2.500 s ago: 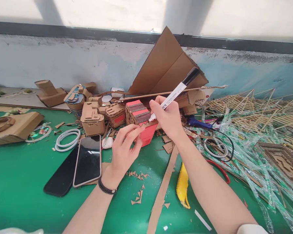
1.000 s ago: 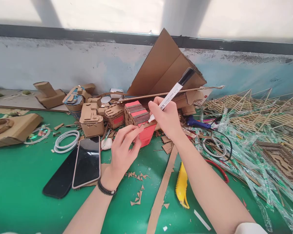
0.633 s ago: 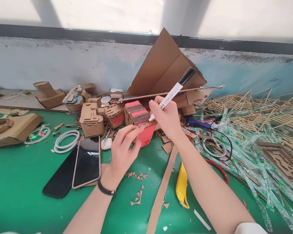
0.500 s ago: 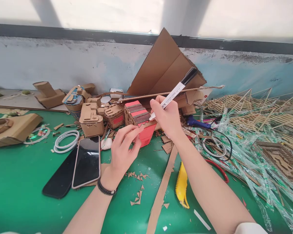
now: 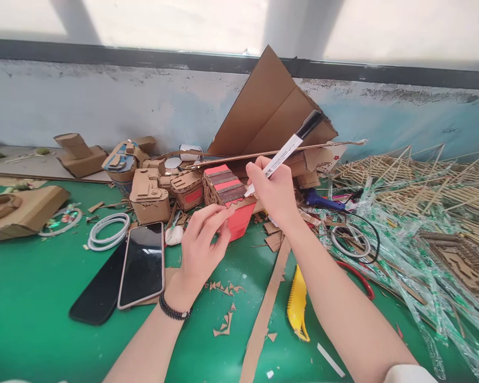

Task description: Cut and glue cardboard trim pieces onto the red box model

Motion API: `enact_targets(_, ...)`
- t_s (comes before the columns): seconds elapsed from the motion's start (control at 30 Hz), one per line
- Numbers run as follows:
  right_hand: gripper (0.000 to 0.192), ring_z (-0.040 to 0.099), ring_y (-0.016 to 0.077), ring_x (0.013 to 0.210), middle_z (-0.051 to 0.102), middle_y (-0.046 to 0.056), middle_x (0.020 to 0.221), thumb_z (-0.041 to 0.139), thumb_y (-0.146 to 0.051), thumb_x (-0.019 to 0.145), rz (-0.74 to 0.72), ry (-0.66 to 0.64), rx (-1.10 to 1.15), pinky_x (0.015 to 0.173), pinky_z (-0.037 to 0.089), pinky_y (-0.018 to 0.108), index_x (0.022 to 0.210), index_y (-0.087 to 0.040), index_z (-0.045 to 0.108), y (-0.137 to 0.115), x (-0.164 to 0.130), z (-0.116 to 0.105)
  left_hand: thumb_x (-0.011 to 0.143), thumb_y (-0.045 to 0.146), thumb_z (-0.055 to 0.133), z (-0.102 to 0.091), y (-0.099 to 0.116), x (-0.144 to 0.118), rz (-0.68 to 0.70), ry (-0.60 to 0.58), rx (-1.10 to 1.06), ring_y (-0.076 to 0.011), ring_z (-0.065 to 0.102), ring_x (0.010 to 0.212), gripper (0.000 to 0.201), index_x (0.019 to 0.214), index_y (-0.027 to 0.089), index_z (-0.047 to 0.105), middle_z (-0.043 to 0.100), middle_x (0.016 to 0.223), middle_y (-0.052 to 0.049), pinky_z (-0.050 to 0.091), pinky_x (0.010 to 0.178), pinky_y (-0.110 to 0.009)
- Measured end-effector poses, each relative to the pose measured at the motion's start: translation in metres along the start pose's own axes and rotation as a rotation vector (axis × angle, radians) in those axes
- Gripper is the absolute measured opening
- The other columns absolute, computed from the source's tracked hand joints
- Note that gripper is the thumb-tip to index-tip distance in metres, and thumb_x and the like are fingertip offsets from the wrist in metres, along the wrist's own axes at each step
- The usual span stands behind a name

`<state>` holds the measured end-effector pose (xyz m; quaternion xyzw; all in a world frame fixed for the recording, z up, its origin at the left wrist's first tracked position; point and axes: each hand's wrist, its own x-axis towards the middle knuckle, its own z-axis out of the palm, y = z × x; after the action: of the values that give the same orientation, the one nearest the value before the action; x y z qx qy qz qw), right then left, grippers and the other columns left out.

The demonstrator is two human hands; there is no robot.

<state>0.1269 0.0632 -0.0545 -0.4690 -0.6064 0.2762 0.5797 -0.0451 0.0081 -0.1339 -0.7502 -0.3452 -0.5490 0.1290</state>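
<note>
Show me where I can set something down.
The widest bare green tabletop lies left of the black slab; a smaller patch, between left forearm and cardboard strip, below the scraps. Crowded: the right, with plastic wrapping and sticks, and left of the red box, with cardboard models.

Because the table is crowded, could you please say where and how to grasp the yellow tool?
Probably pinch the yellow tool across its middle, from above and the near side: it lies long and slim on the green table, and the right forearm crowds its far end.
</note>
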Motion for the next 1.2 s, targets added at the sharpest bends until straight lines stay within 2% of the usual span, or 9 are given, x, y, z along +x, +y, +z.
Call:
enact_targets(0.7, 0.036, 0.052, 0.0117, 0.053, 0.049, -0.006, 0.053, 0.058, -0.029, 0.091, 0.007, -0.002, 0.007, 0.055, 0.040, 0.027, 0.060, -0.025, 0.040, -0.0004, -0.0008, -0.0004, 0.094, 0.001, 0.064, -0.0016, 0.0017, -0.0001, -0.030, -0.013, 0.019, -0.0195, 0.074, 0.106, 0.043, 0.127, 0.027, 0.067, 0.074, 0.118, -0.007, 0.062, 0.095, -0.035)
enact_targets(0.97, 0.035, 0.053, 0.0121, 0.050, 0.046, -0.007, 0.053, 0.057, -0.028, 0.089, 0.025, 0.007, 0.050, 0.055, 0.040, 0.027, 0.059, -0.025, 0.039, -0.0019, 0.0000, -0.0023, 0.092, -0.002, 0.065, -0.0010, 0.0003, 0.0000, -0.012, -0.009, -0.004, -0.0191, 0.072, 0.108, 0.044, 0.127, 0.024, 0.067, 0.072, 0.118, -0.008, 0.061, 0.097, -0.032)
enact_targets(1.2, 0.035, 0.053, 0.0120, 0.052, 0.050, -0.006, 0.053, 0.058, -0.028, 0.089, 0.018, -0.001, 0.023, 0.056, 0.040, 0.027, 0.058, -0.025, 0.041, 0.0004, 0.0002, -0.0020, 0.093, 0.000, 0.064, -0.0017, 0.0007, 0.0007, -0.021, -0.017, 0.011, -0.0196, 0.073, 0.107, 0.042, 0.127, 0.026, 0.067, 0.073, 0.119, -0.007, 0.062, 0.096, -0.034)
